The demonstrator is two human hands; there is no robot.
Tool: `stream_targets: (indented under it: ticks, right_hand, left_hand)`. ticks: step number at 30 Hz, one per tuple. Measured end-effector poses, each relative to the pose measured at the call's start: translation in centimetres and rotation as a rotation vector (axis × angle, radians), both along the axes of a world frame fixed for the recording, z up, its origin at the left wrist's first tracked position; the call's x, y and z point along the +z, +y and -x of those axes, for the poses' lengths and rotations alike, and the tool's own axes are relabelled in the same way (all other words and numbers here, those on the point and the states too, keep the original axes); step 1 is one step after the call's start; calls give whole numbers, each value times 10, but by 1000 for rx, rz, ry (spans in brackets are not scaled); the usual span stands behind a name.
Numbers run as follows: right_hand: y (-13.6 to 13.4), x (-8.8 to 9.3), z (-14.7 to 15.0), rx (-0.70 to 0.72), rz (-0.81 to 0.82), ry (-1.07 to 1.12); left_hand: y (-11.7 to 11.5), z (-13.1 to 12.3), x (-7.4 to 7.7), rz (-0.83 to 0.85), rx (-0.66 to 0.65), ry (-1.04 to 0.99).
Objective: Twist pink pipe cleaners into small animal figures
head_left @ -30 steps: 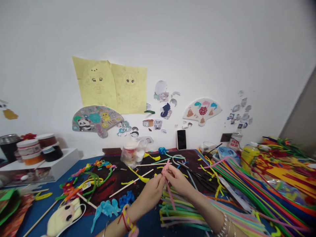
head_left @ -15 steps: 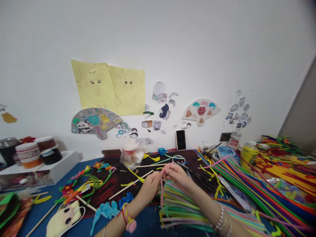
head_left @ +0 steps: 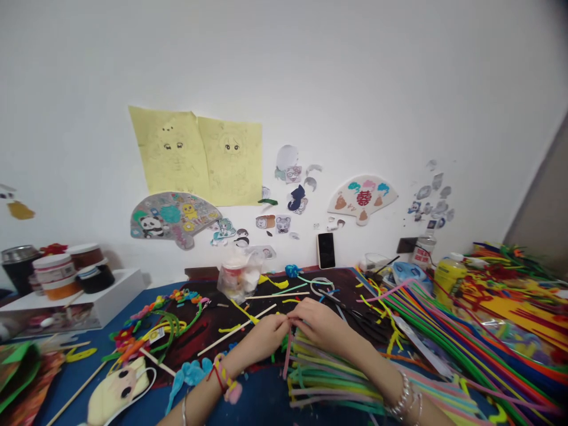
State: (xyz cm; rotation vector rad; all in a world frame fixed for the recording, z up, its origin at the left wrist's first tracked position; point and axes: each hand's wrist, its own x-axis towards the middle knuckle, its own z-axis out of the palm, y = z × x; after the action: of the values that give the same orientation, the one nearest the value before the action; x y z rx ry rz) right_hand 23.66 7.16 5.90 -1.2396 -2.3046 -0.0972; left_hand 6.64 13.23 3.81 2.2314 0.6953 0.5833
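Observation:
Fingertips of my left hand (head_left: 271,332) and my right hand (head_left: 318,319) meet over the middle of the table, both closed on a pink pipe cleaner (head_left: 287,355). One end of it hangs down below the fingers; the part between the fingertips is mostly hidden. Under my right forearm lies a bundle of pastel pipe cleaners (head_left: 331,378). Left of my left wrist are fuzzy light-blue twisted pipe cleaners (head_left: 191,377). A wooden stick (head_left: 235,331) lies beyond my left hand.
A plastic-wrapped tub (head_left: 237,275) stands near the wall, and a phone (head_left: 326,251) leans there. Many coloured pipe cleaners (head_left: 470,343) spread over the right side. A yellow bottle (head_left: 448,275) stands behind them. Paint jars (head_left: 55,275) sit on a white shelf (head_left: 119,293) at left.
My right hand has turned over, its back now facing up, and its fingers have come down against my left fingertips. The pink pipe cleaner's hanging end has swung slightly left.

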Motion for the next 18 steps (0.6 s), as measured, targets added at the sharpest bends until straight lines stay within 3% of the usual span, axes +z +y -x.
stream_targets:
  ticks: [10,14,18]
  right_hand:
    - [5,-20,15,-168,-85,247]
    - [3,-23,25,-182,49,398]
    - [5,-26,25,-144,224,508]
  left_hand:
    - [5,-10,-12,73,168,-186]
    - [6,-13,-19,170,189,-227]
    - [10,-12,-27,300,109,-200]
